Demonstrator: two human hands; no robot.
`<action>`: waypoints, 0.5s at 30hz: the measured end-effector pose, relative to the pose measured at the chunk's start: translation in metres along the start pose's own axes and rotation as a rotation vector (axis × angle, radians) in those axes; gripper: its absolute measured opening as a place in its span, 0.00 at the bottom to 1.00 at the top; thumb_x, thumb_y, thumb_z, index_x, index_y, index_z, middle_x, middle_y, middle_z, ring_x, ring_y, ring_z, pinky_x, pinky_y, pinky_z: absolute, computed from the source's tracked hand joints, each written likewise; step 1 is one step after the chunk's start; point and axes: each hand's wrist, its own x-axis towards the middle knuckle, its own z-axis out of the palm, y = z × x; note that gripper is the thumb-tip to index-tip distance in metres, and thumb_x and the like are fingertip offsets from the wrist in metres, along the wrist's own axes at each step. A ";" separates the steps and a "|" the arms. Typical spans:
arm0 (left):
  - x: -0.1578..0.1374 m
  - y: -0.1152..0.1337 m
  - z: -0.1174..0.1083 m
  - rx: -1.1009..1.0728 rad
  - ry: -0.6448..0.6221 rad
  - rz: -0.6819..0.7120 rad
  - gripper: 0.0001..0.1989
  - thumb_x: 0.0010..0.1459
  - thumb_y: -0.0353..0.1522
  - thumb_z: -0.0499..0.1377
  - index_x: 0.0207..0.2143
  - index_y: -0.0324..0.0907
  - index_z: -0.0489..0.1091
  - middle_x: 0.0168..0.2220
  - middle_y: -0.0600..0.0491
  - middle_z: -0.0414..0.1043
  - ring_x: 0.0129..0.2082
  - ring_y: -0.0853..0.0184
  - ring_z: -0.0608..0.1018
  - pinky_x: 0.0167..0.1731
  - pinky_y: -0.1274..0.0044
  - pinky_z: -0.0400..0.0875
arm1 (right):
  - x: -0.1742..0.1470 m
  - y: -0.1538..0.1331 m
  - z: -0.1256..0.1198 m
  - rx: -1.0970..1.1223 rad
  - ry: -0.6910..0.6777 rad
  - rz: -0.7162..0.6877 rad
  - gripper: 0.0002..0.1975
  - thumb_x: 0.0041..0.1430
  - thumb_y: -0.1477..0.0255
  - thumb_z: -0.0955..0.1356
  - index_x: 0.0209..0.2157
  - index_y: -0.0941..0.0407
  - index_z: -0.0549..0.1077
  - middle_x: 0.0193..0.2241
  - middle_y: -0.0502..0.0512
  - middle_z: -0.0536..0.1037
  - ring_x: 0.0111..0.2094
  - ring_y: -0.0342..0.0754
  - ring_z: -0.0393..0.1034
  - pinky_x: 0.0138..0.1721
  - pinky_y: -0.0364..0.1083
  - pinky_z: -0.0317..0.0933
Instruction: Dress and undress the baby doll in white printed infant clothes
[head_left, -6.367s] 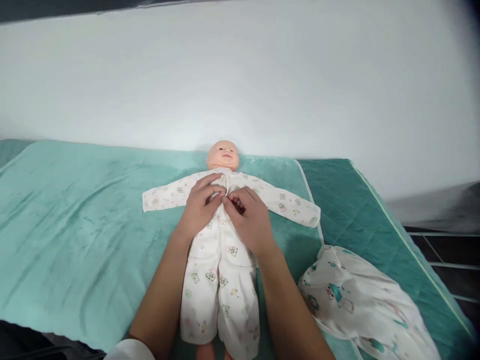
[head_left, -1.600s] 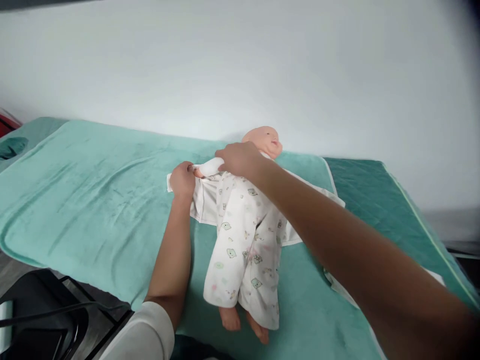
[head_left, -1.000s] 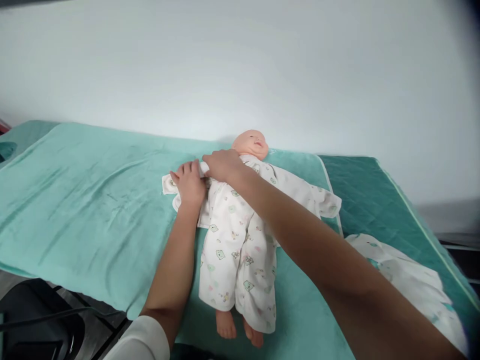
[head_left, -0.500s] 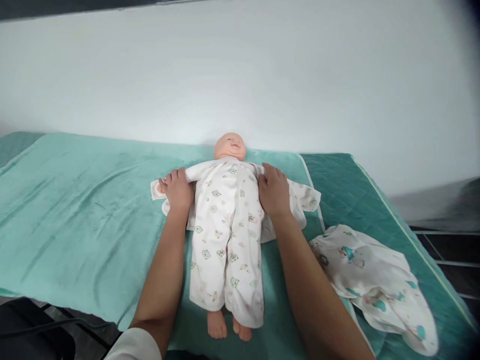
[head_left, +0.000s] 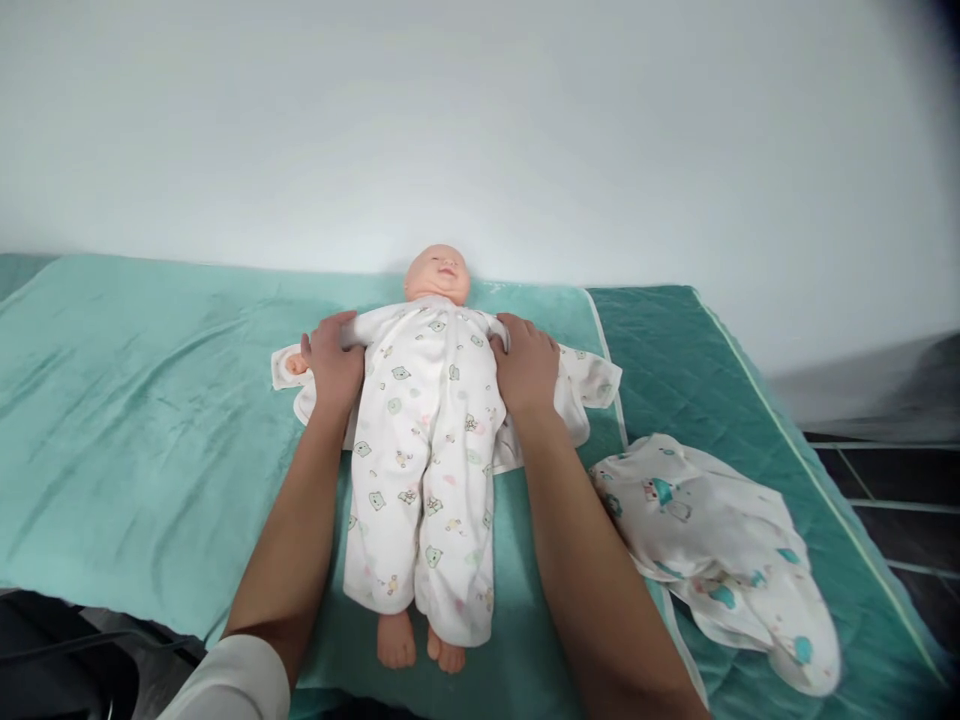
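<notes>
A baby doll (head_left: 437, 275) lies on its back, head toward the wall and bare feet toward me. White printed trousers (head_left: 420, 450) cover its legs and reach up over the chest. Beneath its body a white baby jacket (head_left: 589, 378) is spread, its sleeves stretched out to both sides. My left hand (head_left: 335, 362) is closed around the sleeved arm on the left, where the doll's small hand shows at the cuff. On the right, my right hand (head_left: 527, 362) curls over the other sleeve near the shoulder; its fingertips are partly hidden.
A crumpled white printed cloth (head_left: 720, 550) lies at the right. Light green sheet (head_left: 150, 420) and a darker quilted cover (head_left: 675, 380) spread over the bed. A white wall (head_left: 480, 130) rises behind. Dark metal-barred openings (head_left: 892, 510) show beyond the right edge.
The whole scene has shifted slightly left and up in view. My left hand's fingers have moved inward, and more of the doll's small hand shows at the cuff.
</notes>
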 end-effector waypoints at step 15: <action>-0.024 0.089 -0.021 -0.147 -0.365 0.562 0.15 0.68 0.34 0.53 0.51 0.46 0.76 0.57 0.51 0.76 0.60 0.59 0.74 0.63 0.65 0.67 | 0.009 0.001 -0.006 0.124 0.015 0.060 0.20 0.66 0.74 0.61 0.56 0.58 0.73 0.55 0.63 0.77 0.57 0.61 0.67 0.64 0.60 0.52</action>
